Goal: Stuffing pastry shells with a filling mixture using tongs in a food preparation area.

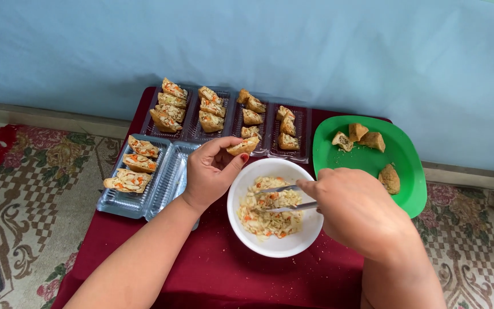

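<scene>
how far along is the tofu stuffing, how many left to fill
Done: filled pieces line the clear trays. In hand: the left hand holds one pocket; the right hand works tongs in the white bowl. Left: four unfilled pieces on the green plate.

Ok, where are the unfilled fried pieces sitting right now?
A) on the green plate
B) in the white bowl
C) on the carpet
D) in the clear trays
A: four plain fried pieces lie on the green plate, while the clear trays hold filled ones and the white bowl holds only shredded filling.
</scene>
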